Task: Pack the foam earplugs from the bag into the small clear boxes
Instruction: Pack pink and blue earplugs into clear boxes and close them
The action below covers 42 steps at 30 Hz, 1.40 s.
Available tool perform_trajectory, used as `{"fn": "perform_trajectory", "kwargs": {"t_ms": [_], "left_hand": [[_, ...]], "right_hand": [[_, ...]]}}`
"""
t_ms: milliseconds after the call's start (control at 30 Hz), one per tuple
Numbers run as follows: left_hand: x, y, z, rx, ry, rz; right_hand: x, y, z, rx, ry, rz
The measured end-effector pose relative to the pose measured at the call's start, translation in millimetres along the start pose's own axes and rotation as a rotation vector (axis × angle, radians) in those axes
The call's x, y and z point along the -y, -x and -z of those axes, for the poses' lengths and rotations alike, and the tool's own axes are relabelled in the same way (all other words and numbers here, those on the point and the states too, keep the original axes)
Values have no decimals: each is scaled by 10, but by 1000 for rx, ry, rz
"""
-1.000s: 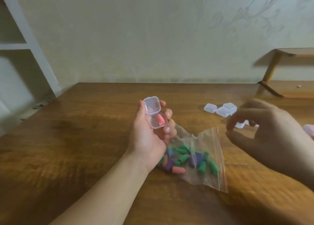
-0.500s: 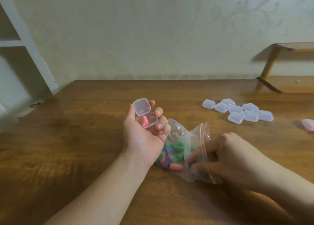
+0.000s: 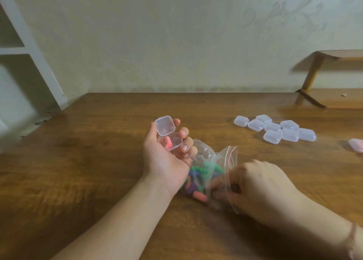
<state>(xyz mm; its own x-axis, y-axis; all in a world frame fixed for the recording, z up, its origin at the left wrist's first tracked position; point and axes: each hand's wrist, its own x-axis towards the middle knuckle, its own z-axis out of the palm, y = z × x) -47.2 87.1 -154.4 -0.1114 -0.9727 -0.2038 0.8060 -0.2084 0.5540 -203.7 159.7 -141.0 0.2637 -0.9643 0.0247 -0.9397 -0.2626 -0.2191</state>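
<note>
My left hand [image 3: 167, 159] lies palm up above the table and holds a small clear box [image 3: 170, 137] with its hinged lid up. One pink earplug [image 3: 168, 143] lies in that box. Just right of it a clear zip bag [image 3: 214, 173] rests on the table with green, purple and pink earplugs [image 3: 198, 178] inside. My right hand [image 3: 259, 185] has its fingers pushed into the bag's mouth; the fingertips are hidden behind the plastic, so I cannot tell whether they pinch an earplug.
Several closed clear boxes [image 3: 275, 129] lie grouped on the wooden table [image 3: 88, 161] at the back right. Another box with something pink in it [image 3: 356, 145] sits at the right edge. A wooden stand [image 3: 332, 98] is behind them, a white shelf [image 3: 17, 49] at left.
My right hand came down from mid-air at the right and went into the bag's mouth. The left hand with the opened box has barely shifted.
</note>
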Motion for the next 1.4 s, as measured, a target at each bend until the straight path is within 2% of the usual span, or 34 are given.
{"fn": "perform_trajectory", "kwargs": {"t_ms": [200, 567, 800, 900, 1167, 1233, 1400], "left_hand": [[11, -5, 0, -6, -10, -13], [14, 11, 3, -5, -25, -23], [17, 10, -3, -12, -27, -28], [23, 16, -10, -12, -33, -31], [35, 20, -22, -2, -57, -51], [34, 19, -21, -1, -57, -57], [34, 23, -29, 6, -97, -77]], "right_hand": [[2, -21, -24, -14, -135, -41], [35, 16, -100, -99, 117, -46], [13, 12, -81, -163, -5, -15], [24, 4, -87, -82, -80, -14], [99, 22, -96, -177, 48, -13], [110, 33, -70, -158, 71, -40], [101, 35, -1, -107, -46, -54]]}}
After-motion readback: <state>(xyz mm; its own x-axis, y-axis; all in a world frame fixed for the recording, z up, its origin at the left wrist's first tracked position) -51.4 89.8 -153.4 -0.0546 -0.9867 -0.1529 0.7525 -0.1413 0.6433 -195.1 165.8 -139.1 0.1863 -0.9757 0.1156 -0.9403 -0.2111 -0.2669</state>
